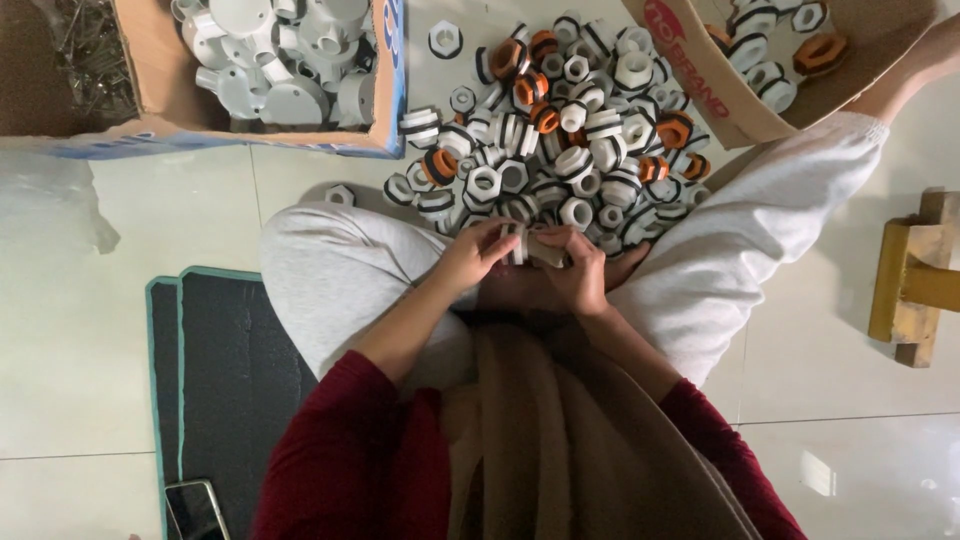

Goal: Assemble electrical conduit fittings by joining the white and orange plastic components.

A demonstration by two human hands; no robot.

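Dark red sleeves (340, 450) and a beige scarf (560, 440) fill the bottom of the view, closest to the camera, with the person seated cross-legged in pale grey trousers (330, 270) on a floor of large, glossy off-white tiles (80, 330). Under the left knee lies a dark mat with a teal edge (225, 370), and a phone (195, 510) rests at its near corner. To the far left stands an open cardboard box (150, 80) holding white round plastic junction boxes (280, 60); to the far right a second cardboard box (720, 90) holds more ringed fittings, and a yellow wooden stool (915, 280) sits at the right edge. Between the knees spreads a big heap of white and orange plastic nuts and threaded fittings with black rings (570, 120), reaching right up to the hands. At its near edge, above the lap, the left hand (470, 255) and the right hand (580, 270) meet on one white threaded fitting (525, 245). The left grip is pressed together, fingertips pinching the fitting's left end; the right grip is curled around its right end, thumb on top. The fitting lies level between the two grips, touching both, just short of the heap and clear of the floor
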